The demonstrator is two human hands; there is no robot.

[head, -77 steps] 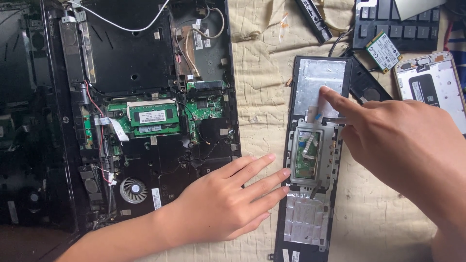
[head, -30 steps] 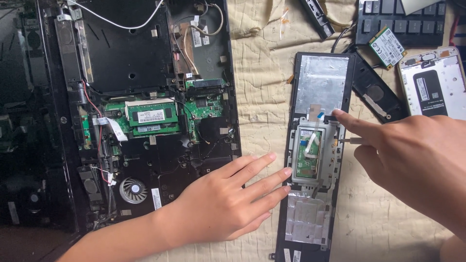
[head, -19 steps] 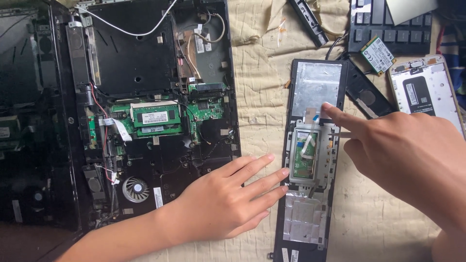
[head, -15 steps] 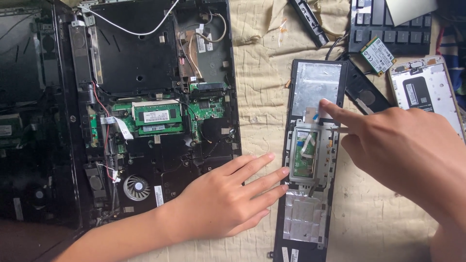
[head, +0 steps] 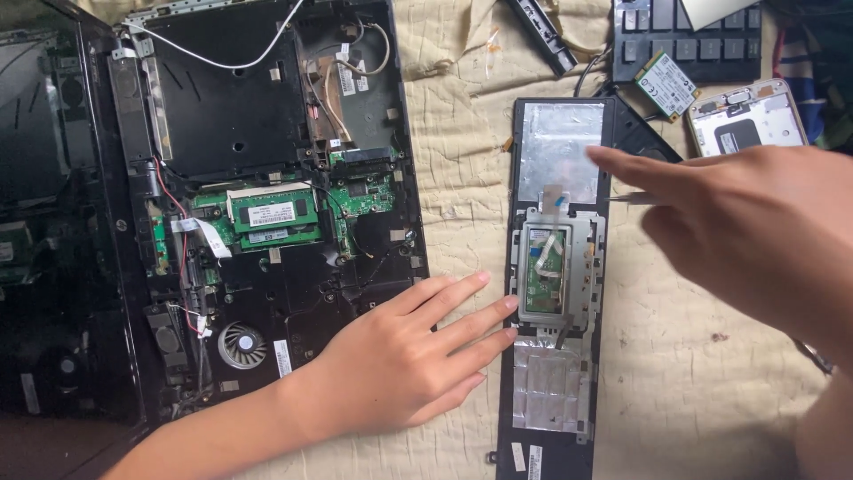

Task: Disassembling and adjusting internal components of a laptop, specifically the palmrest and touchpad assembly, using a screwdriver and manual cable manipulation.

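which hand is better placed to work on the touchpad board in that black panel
Right, probably. The right hand is over the black panel's upper half, holding a thin tool near the touchpad board. The left hand lies flat, fingertips on the panel's left edge, steadying it.

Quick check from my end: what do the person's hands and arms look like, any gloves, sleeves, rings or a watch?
The left hand and right hand are both bare: no gloves, no rings. The forearms are uncovered as far as the picture shows, with no sleeve, watch or band in view. The right hand is blurred, so fine detail there is unclear.
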